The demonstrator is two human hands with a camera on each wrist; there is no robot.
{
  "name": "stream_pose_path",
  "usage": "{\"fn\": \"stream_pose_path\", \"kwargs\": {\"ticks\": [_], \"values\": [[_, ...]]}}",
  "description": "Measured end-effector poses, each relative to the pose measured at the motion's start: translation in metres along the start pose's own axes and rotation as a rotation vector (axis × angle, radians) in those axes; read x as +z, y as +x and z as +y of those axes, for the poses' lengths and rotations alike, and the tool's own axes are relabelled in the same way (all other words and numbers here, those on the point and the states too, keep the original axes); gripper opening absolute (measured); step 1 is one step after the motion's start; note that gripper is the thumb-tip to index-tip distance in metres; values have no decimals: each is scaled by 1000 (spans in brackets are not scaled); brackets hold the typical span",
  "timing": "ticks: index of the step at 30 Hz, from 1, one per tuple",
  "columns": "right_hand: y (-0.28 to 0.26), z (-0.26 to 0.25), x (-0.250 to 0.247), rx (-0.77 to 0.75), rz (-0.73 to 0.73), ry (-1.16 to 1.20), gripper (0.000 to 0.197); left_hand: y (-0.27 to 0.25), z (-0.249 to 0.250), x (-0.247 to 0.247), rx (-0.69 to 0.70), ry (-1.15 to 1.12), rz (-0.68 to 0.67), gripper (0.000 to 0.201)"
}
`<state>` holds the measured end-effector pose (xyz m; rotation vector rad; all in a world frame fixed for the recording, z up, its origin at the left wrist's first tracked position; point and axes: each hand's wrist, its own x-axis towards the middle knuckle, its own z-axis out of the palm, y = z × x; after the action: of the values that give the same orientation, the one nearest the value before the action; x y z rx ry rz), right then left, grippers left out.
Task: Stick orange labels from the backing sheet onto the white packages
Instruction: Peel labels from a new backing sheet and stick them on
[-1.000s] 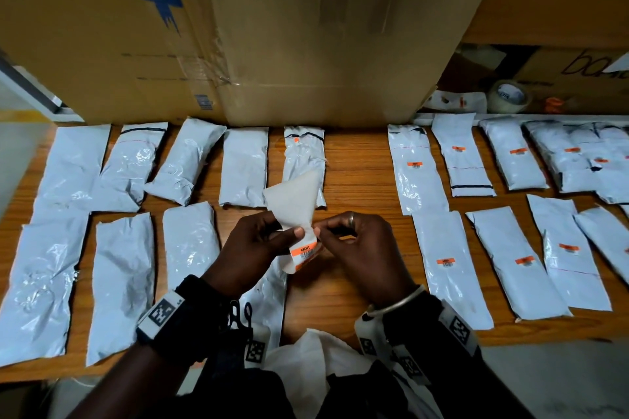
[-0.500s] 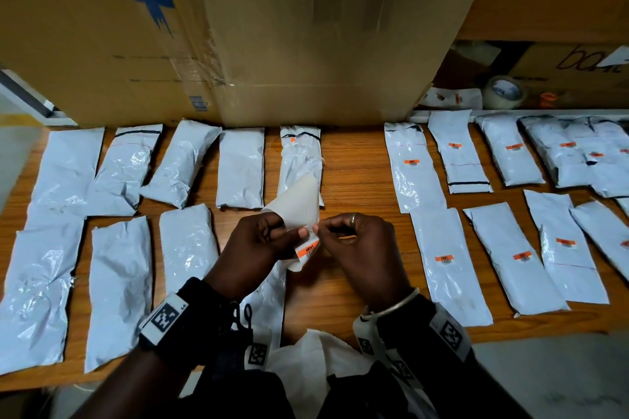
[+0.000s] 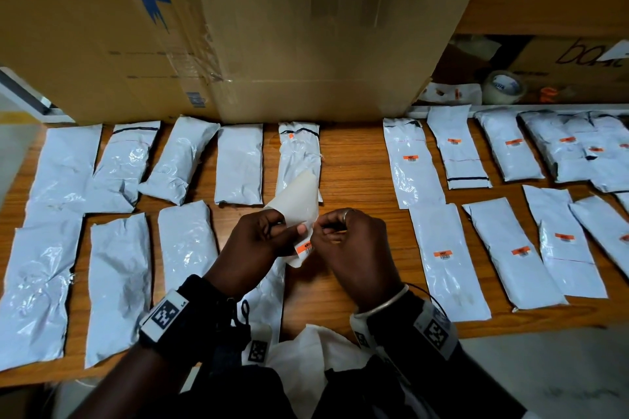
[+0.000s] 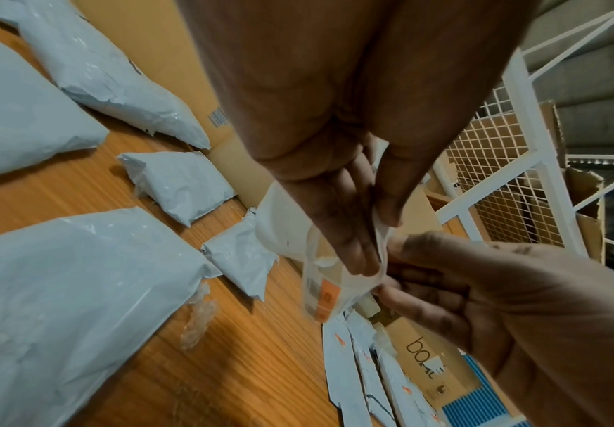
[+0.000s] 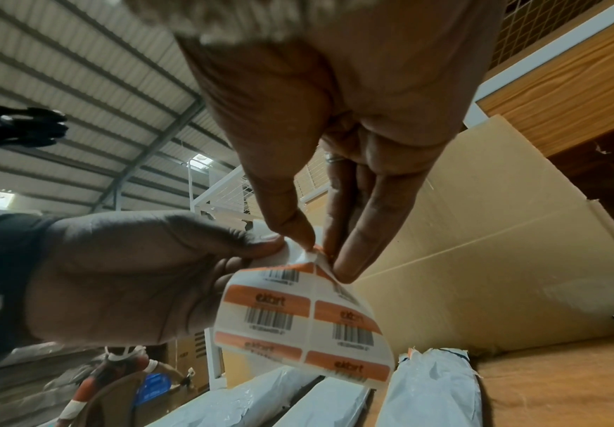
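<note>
Orange barcode label (image 5: pixel 325 260) on the curled white backing sheet (image 5: pixel 298 323), above the wooden table (image 3: pixel 357 167): my right hand (image 3: pixel 354 248) pinches its corner, my left hand (image 3: pixel 252 248) grips the sheet. Peel slowly, avoiding creases.

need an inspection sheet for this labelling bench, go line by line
surface: wooden table, packages laid in rows across it.
job's things: backing sheet with orange labels held above the table; white packages on the right, such as this one, already labelled; unlabelled packages on the left.
clutter: open cardboard box at the back edge; tape roll on the shelf behind.
grippers: left hand pinches the sheet; right hand pinches the corner of one label.
cables: thin black cord at the right wristband.
surroundings: white wire-mesh rack; corrugated roof.
</note>
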<state>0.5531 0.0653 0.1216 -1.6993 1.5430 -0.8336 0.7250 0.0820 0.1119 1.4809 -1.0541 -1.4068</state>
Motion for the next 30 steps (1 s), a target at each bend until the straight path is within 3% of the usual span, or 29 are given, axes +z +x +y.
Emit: {"fn": "stream_pose_path", "kwargs": {"ticks": [3,7,9,14,16,19,23,30], "values": [[0,1,5,-43,29,-91,3,0,1,1,-5,24,13,37],[-3,-3,5,-37,27,-115,21,-1,2,2,-17,-28,4,48],[-3,-5,5,-32,21,-140,19,0,0,2,-17,-32,-9,58],[-2,-2,7,-29,29,-173,9,2,-6,0,-16,-36,-34,60],[-1,0,7,-23,30,-163,1,4,-11,-2,-28,-53,-46,69],[1,1,5,4,3,-55,7,7,-14,-4,-20,-83,-26,85],[2,4,4,8,22,34,6,6,-10,-5,7,-67,-13,73],[-2,2,8,-169,130,-152,4,3,-2,4,-16,-56,-2,43]]}}
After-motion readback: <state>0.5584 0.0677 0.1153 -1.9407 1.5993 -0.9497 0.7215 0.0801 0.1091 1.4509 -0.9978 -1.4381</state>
